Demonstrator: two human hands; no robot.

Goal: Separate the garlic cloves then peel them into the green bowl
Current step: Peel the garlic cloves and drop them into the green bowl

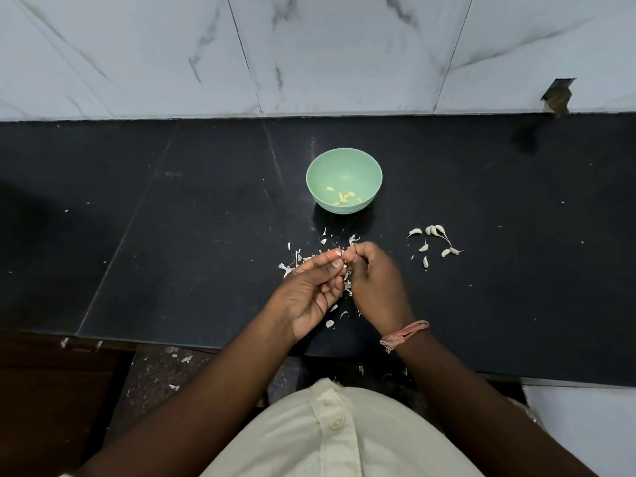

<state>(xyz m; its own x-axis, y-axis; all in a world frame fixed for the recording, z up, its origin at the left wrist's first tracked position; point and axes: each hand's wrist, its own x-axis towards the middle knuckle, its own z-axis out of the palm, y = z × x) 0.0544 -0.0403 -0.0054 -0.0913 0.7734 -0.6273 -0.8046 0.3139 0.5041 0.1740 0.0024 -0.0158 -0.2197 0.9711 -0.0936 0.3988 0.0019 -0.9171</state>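
A green bowl (344,166) stands on the black counter and holds several peeled yellowish cloves (344,197). Several unpeeled white garlic cloves (434,241) lie loose to the right of the bowl. In front of the bowl my left hand (311,287) and my right hand (377,284) meet fingertip to fingertip, both pinching one small garlic clove (345,260) that the fingers mostly hide. White peel scraps (292,261) lie scattered under and around both hands.
The black counter (172,235) runs wall to wall, backed by white marble tiles (309,53). Its front edge sits just below my wrists. A few peel scraps (179,359) lie on the floor below. A thread band (402,335) circles my right wrist.
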